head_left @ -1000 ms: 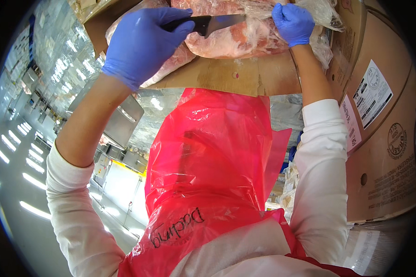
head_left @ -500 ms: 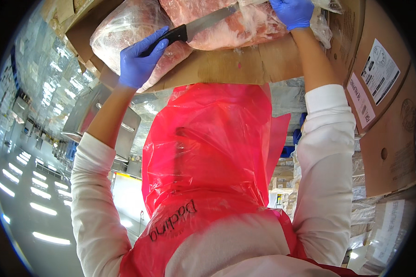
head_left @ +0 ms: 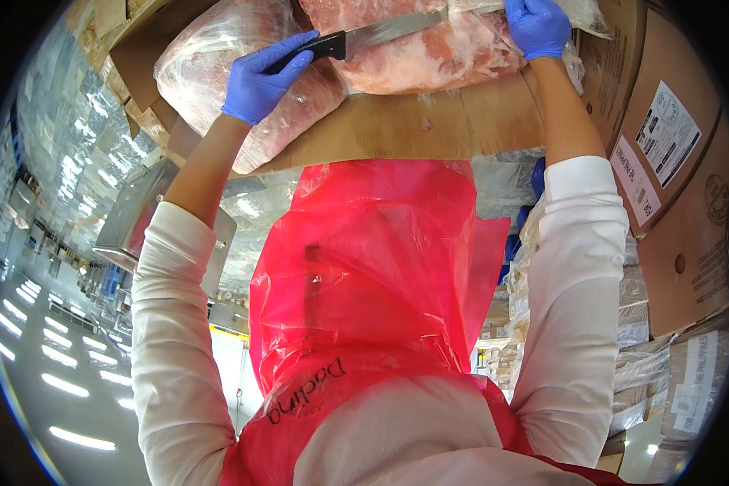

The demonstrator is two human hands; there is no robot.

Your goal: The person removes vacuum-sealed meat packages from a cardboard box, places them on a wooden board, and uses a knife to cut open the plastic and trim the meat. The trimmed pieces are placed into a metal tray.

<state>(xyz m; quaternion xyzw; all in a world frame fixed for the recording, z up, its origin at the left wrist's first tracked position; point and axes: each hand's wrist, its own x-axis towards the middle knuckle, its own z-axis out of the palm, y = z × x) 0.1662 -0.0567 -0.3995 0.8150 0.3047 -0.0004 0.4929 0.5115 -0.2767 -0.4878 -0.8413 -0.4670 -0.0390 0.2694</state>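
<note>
Blue-gloved left hand [head_left: 261,83] in head view: fingers wrapped round the black handle of a knife [head_left: 363,40], thumb on the near side. Knife is at top centre; blade runs up and to the right over an unwrapped-looking meat piece [head_left: 417,63]. Can't tell if steel touches meat; tip is next to clear film [head_left: 471,5].

Right hand [head_left: 536,29], also gloved, at the top edge beyond the blade tip. Fingers clenched on that film, just above the meat's right end; fingertips partly hidden.

Second meat piece [head_left: 219,61], wrapped in clear plastic, left of the first, lower end angled toward the wearer. Left hand is right over it. Both pieces sit in cardboard, with a brown flap [head_left: 413,130] along the near side.

Wearer: red plastic apron [head_left: 373,267], white sleeves pushed up the forearms. Brown carton [head_left: 684,259] at right carries a white label [head_left: 668,134] and a pink one [head_left: 636,182]. Metal bin [head_left: 134,215] left, beyond the left forearm.
</note>
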